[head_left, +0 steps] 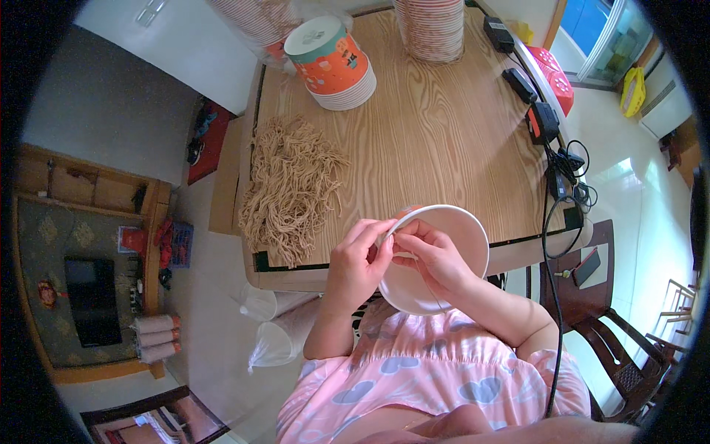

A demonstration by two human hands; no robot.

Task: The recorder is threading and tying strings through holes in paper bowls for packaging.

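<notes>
left hand [359, 259] and right hand [430, 255] pinch rim of round white paper bowl [458, 229]; stringy tan noodles [288, 185] on woodgrain table [436, 140].

A single head-worn fisheye camera is looking steeply down from close above the wooden table [444, 140], facing toward twelve o'clock; straight edges are bending near the rim, perhaps distorting the floor at nine o'clock.
</notes>
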